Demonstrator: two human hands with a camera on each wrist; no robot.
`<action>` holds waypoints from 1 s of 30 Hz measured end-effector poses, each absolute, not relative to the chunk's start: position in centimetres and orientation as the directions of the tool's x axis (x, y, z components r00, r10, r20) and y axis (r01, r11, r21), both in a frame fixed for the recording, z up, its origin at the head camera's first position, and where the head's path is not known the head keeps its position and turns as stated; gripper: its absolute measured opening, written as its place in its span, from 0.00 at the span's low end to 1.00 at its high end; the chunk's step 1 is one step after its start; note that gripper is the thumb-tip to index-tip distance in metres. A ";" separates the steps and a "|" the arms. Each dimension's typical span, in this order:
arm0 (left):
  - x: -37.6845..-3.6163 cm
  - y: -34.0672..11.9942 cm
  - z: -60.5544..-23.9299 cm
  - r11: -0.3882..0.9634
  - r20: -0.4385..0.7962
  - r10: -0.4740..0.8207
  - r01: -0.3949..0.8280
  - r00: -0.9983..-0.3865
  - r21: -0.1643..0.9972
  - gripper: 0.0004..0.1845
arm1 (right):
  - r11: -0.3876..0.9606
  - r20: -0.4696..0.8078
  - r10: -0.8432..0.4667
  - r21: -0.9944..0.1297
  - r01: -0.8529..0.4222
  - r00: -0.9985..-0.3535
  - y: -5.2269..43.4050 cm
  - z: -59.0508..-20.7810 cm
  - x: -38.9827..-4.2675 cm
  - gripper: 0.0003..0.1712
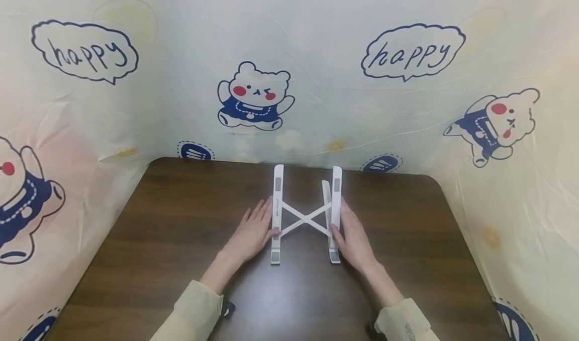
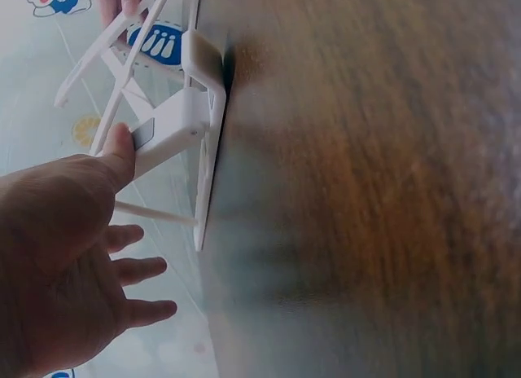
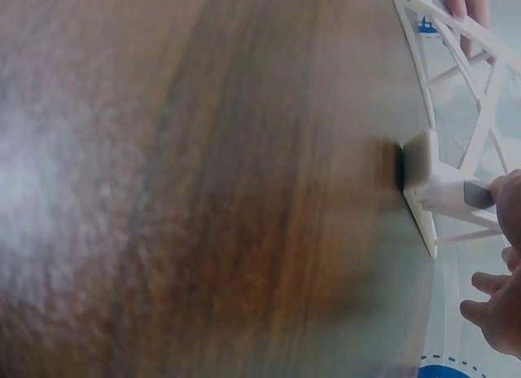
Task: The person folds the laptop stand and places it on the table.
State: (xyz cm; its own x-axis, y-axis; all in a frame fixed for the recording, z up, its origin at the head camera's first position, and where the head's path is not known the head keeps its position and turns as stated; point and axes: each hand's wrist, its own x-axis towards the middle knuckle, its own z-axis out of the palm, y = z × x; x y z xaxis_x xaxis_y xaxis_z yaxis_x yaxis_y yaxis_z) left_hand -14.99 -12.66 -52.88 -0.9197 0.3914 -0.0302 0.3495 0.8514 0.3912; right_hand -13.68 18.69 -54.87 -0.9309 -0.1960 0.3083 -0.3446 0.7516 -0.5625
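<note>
White plastic makes up the folding stand [image 1: 305,215] I see mid-table: two long parallel rails with grey pads near their ends, joined by thin crossed struts forming an X, small lips at the near ends. It sits on the dark wooden table [image 1: 158,240]. My left hand [image 1: 251,233] lies with straight fingers against the left rail; my right hand [image 1: 354,235] lies likewise against the right rail, neither curled round it.

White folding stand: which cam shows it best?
Head view: the whole white folding stand shows, both rails and crossed struts, left hand and right hand flanking it. Wrist views catch only one rail end and some struts, close and blurry.
</note>
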 end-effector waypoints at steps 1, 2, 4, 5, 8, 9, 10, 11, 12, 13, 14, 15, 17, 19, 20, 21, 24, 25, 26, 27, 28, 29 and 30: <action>-15.0 -12.6 -52.8 0.853 -0.032 0.393 0.352 -0.919 0.386 0.47 | 0.756 0.329 -0.199 -0.548 -0.358 -0.923 18.6 -55.0 -13.7 0.48; -15.0 -12.6 -52.7 0.854 -0.030 0.394 0.353 -0.919 0.382 0.47 | 0.761 0.344 -0.202 -0.535 -0.368 -0.917 18.6 -55.1 -13.7 0.48; -15.0 -12.5 -52.6 0.859 -0.039 0.394 0.353 -0.918 0.370 0.47 | 0.768 0.366 -0.205 -0.515 -0.381 -0.908 18.6 -55.3 -13.7 0.47; -15.0 -12.4 -52.6 0.862 -0.043 0.393 0.352 -0.919 0.365 0.47 | 0.770 0.374 -0.206 -0.508 -0.385 -0.904 18.6 -55.3 -13.7 0.47; -15.1 -12.3 -52.5 0.866 -0.052 0.388 0.345 -0.920 0.362 0.48 | 0.776 0.379 -0.206 -0.498 -0.387 -0.902 18.5 -55.3 -13.8 0.47; -15.1 -12.3 -52.5 0.867 -0.058 0.388 0.343 -0.920 0.362 0.48 | 0.777 0.377 -0.205 -0.499 -0.384 -0.903 18.5 -55.3 -13.8 0.47; -15.1 -12.3 -52.5 0.865 -0.055 0.388 0.342 -0.920 0.366 0.47 | 0.779 0.371 -0.203 -0.500 -0.379 -0.906 18.5 -55.3 -13.7 0.47; -15.1 -12.2 -52.5 0.864 -0.055 0.388 0.343 -0.920 0.369 0.47 | 0.779 0.368 -0.201 -0.502 -0.376 -0.908 18.5 -55.3 -13.7 0.47; -15.2 -12.2 -52.6 0.862 -0.052 0.389 0.343 -0.920 0.373 0.47 | 0.779 0.365 -0.199 -0.504 -0.372 -0.910 18.4 -55.3 -13.7 0.47; -15.2 -12.2 -52.6 0.861 -0.052 0.390 0.344 -0.920 0.374 0.47 | 0.778 0.360 -0.197 -0.508 -0.368 -0.912 18.3 -55.3 -13.6 0.46; -15.1 -12.2 -52.6 0.860 -0.051 0.389 0.343 -0.920 0.378 0.47 | 0.777 0.356 -0.195 -0.512 -0.365 -0.914 18.3 -55.3 -13.5 0.46; -15.1 -12.2 -52.6 0.859 -0.050 0.388 0.341 -0.920 0.382 0.47 | 0.775 0.350 -0.193 -0.518 -0.361 -0.917 18.2 -55.3 -13.4 0.46; -15.0 -12.1 -52.7 0.858 -0.052 0.385 0.336 -0.922 0.388 0.47 | 0.772 0.340 -0.189 -0.528 -0.354 -0.921 18.1 -55.3 -13.3 0.46; -14.9 -12.0 -52.8 0.858 -0.055 0.382 0.332 -0.923 0.392 0.47 | 0.770 0.332 -0.186 -0.535 -0.347 -0.925 18.0 -55.5 -13.2 0.45; -14.9 -12.0 -52.8 0.857 -0.054 0.381 0.331 -0.923 0.395 0.47 | 0.770 0.329 -0.184 -0.537 -0.344 -0.926 18.0 -55.5 -13.1 0.45; -14.8 -11.9 -52.8 0.856 -0.054 0.382 0.331 -0.923 0.397 0.47 | 0.771 0.329 -0.183 -0.537 -0.343 -0.926 18.0 -55.6 -13.1 0.45; -14.7 -11.9 -52.8 0.852 -0.059 0.387 0.332 -0.920 0.406 0.47 | 0.774 0.339 -0.183 -0.530 -0.347 -0.923 18.0 -55.8 -13.0 0.44; -14.8 -11.9 -52.7 0.850 -0.063 0.388 0.331 -0.919 0.410 0.47 | 0.773 0.344 -0.182 -0.529 -0.350 -0.921 17.9 -55.8 -13.0 0.44; -14.8 -11.9 -52.7 0.848 -0.065 0.390 0.330 -0.919 0.415 0.47 | 0.769 0.351 -0.182 -0.531 -0.355 -0.919 17.9 -55.7 -13.0 0.44; -14.9 -11.9 -52.6 0.845 -0.066 0.390 0.329 -0.918 0.422 0.47 | 0.766 0.359 -0.181 -0.533 -0.360 -0.916 17.9 -55.7 -13.1 0.44; -14.9 -11.9 -52.6 0.844 -0.066 0.391 0.329 -0.918 0.425 0.47 | 0.761 0.365 -0.180 -0.537 -0.364 -0.914 17.8 -55.7 -13.2 0.44; -15.0 -11.9 -52.5 0.841 -0.062 0.392 0.330 -0.918 0.430 0.47 | 0.755 0.368 -0.178 -0.545 -0.366 -0.913 17.7 -55.6 -13.2 0.44; -15.1 -11.9 -52.5 0.840 -0.061 0.393 0.331 -0.918 0.430 0.47 | 0.751 0.371 -0.174 -0.549 -0.367 -0.912 17.6 -55.6 -13.2 0.44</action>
